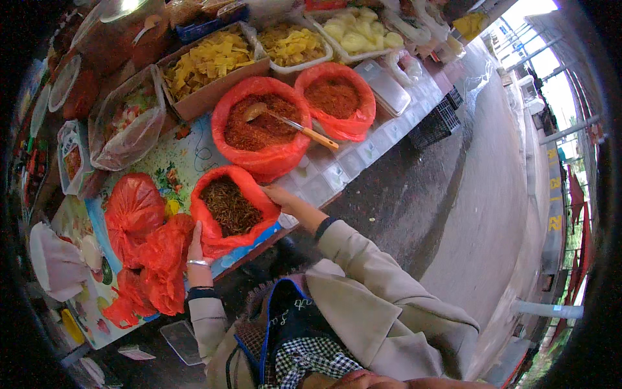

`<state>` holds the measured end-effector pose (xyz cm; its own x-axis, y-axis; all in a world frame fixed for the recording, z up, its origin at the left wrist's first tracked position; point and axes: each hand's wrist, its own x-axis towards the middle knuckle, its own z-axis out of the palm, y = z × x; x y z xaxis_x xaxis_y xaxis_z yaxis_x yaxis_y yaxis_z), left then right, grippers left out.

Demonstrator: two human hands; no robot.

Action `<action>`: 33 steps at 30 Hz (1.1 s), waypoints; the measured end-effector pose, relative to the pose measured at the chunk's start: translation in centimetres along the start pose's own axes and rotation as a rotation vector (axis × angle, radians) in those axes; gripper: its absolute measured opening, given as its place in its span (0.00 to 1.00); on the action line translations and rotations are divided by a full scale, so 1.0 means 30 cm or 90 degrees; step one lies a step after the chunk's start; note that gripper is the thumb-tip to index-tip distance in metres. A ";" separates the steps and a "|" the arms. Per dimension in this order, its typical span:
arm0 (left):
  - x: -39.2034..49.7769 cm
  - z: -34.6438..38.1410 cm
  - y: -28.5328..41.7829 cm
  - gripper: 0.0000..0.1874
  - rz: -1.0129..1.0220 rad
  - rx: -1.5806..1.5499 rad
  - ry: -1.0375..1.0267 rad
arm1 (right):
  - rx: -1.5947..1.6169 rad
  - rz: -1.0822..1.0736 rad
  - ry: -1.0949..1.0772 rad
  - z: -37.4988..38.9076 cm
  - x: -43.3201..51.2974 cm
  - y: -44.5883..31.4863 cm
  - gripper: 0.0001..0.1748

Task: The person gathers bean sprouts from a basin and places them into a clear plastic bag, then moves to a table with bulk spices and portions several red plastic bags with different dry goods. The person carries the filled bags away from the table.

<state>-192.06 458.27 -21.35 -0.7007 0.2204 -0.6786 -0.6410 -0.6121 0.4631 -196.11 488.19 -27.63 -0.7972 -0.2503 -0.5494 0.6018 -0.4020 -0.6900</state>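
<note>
A red plastic bag (228, 241), its mouth spread wide around a dark brown dried foodstuff (229, 205), stands at the table's near edge. My left hand (195, 243) rests against its left side, fingers extended. At its upper right rim is my right hand (283, 198), with the fingertips at the plastic; whether they pinch it is hard to see. Just beyond sits a larger red-lined bowl (262, 163) of red chilli flakes, and a spoon with a wooden handle (318, 137) lies across it. A smaller red-lined bowl (357, 127) of red powder adjoins it.
Knotted red plastic bags (134, 204) lie left of the spread bag. Along the back stand a cardboard box (221, 87) of yellow strips, white trays (303, 64) of food and a flat scale (386, 90). A black crate (435, 124) is below the table's right edge.
</note>
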 end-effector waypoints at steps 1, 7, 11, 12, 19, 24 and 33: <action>-0.019 -0.014 0.003 0.28 0.007 -0.008 -0.005 | -0.002 -0.006 -0.034 -0.010 -0.023 -0.008 0.21; -0.035 -0.060 0.111 0.25 0.244 0.112 -0.008 | -0.409 -0.060 -0.007 -0.049 -0.102 -0.127 0.26; -0.037 -0.040 0.193 0.28 0.480 0.616 0.289 | -0.773 -0.276 0.353 -0.063 -0.168 -0.215 0.24; -0.046 -0.035 0.213 0.29 0.566 0.733 0.332 | -0.768 -0.408 0.456 -0.070 -0.180 -0.232 0.24; -0.137 -0.014 0.272 0.25 0.534 0.746 0.354 | -0.545 -0.370 0.475 -0.050 -0.166 -0.288 0.15; -0.232 0.034 0.269 0.22 0.518 0.326 0.174 | -0.557 -0.512 0.264 0.074 -0.303 -0.391 0.14; -0.155 0.296 0.006 0.25 0.593 0.490 0.271 | -0.613 -0.441 0.219 0.366 -0.359 -0.406 0.23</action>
<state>-191.70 463.87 -13.05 -0.9168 -0.3991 0.0159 -0.0800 0.2223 0.9717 -195.40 486.10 -8.12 -0.9953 0.0607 0.0754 -0.0360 0.4908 -0.8705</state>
